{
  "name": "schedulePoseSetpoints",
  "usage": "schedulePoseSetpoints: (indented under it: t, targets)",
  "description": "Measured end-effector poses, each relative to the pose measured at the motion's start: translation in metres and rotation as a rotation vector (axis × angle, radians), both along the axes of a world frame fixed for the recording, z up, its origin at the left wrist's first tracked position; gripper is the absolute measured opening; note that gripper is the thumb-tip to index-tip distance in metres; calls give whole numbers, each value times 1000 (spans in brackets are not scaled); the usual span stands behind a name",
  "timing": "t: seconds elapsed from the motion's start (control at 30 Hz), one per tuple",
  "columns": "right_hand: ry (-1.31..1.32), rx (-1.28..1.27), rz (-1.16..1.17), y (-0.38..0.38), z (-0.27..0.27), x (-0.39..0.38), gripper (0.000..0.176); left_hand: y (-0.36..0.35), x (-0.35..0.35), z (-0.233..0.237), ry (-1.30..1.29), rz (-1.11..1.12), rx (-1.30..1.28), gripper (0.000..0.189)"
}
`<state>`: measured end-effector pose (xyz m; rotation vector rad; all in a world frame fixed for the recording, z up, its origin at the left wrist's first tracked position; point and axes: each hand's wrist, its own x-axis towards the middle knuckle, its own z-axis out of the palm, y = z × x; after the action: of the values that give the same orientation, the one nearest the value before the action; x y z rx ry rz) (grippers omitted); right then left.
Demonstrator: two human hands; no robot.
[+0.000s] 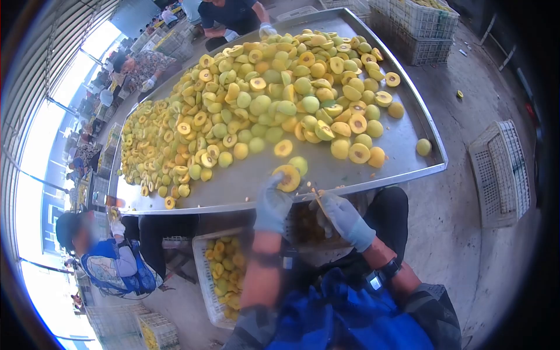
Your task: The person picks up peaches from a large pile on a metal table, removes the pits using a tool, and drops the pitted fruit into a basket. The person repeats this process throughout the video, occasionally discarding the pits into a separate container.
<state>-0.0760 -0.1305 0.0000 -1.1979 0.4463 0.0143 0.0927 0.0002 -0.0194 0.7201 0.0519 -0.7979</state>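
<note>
My left hand (273,203), in a pale glove, is closed around the edge of a halved yellow peach (286,178), its cut face turned up. Just to the right, my gloved right hand (345,220) grips a thin, slender tool (318,199) whose exact kind I cannot make out. Both hands are at the near edge of a metal table (402,166). A large heap of whole and halved yellow-green peaches (256,105) covers much of its top. One greenish peach (298,165) lies right beside the held half.
Below the table edge stands a white crate of peach halves (224,268). A co-worker in a blue vest (119,265) sits to the left; others work at the far side. Stacked crates (414,29) stand at the back right, and another white crate (499,175) on the floor at right.
</note>
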Motion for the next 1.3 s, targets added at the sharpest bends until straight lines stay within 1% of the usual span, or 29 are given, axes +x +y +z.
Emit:
schedulePoseSetpoints:
  t: [0.03, 0.1, 0.17, 0.27, 0.3, 0.33, 0.37, 0.43, 0.47, 0.53, 0.6, 0.63, 0.7, 0.73, 0.8, 0.87, 0.93, 1.03, 1.1, 1.2, 1.23, 1.3]
  targets:
    - [27, -27, -1, 1, 1, 1, 43, -4, -7, 9, 5, -19, -33, 39]
    - [-13, -96, -35, 4, -2, 2, 40, -11, -23, 18, 26, -55, -93, 32]
    - [-65, -207, -84, 8, -7, 4, 37, -20, -39, 17, -142, -22, 42, 33]
    - [-140, -410, -151, 9, -11, 6, 35, -24, -42, 6, -371, -22, 202, 34]
    - [-144, -456, -154, 8, -7, 5, 35, -24, -40, -1, -401, -27, 227, 33]
    - [-149, -502, -156, 7, -4, 4, 35, -23, -38, -7, -431, -32, 252, 33]
    - [-146, -532, -169, 9, -4, 3, 35, -23, -36, -14, -422, -31, 254, 39]
    - [-142, -591, -196, 11, -2, 3, 35, -25, -38, -13, -462, -18, 288, 49]
    - [-129, -602, -204, 12, -1, 3, 35, -26, -41, -12, -510, -6, 321, 49]
    - [-106, -623, -218, 16, -1, 4, 36, -35, -53, 10, -504, 55, 347, 48]
    - [-116, -633, -237, 18, -4, 5, 32, -47, -65, 32, -392, 156, 337, 47]
    - [-123, -640, -246, 19, -5, 6, 30, -46, -64, 30, -441, 140, 351, 46]
    - [-67, -631, -203, 18, 0, 6, 35, -45, -64, 28, -539, 109, 376, 46]
    - [-39, -627, -179, 17, 1, 6, 38, -45, -64, 29, -490, 130, 383, 47]
    - [-57, -631, -185, 20, 0, 7, 34, -48, -66, 33, -392, 175, 397, 48]
    - [-71, -626, -180, 23, 1, 8, 32, -46, -61, 19, -475, 219, 546, 50]
    - [-78, -611, -157, 24, 8, 7, 33, -44, -58, 15, -505, 243, 599, 52]
    - [-33, -540, -81, 22, 12, 7, 36, -45, -54, 19, -488, 252, 549, 55]
    - [-58, -499, -73, 22, 9, 7, 36, -46, -55, 24, -489, 269, 549, 57]
    - [-120, -465, -81, 25, 1, 6, 36, -43, -56, 23, -451, 230, 549, 60]
    - [-145, -457, -88, 26, -2, 6, 36, -41, -56, 25, -484, 188, 550, 55]
    - [-103, -301, -33, 26, -5, 5, 38, -36, -56, 31, -552, 102, 549, 48]
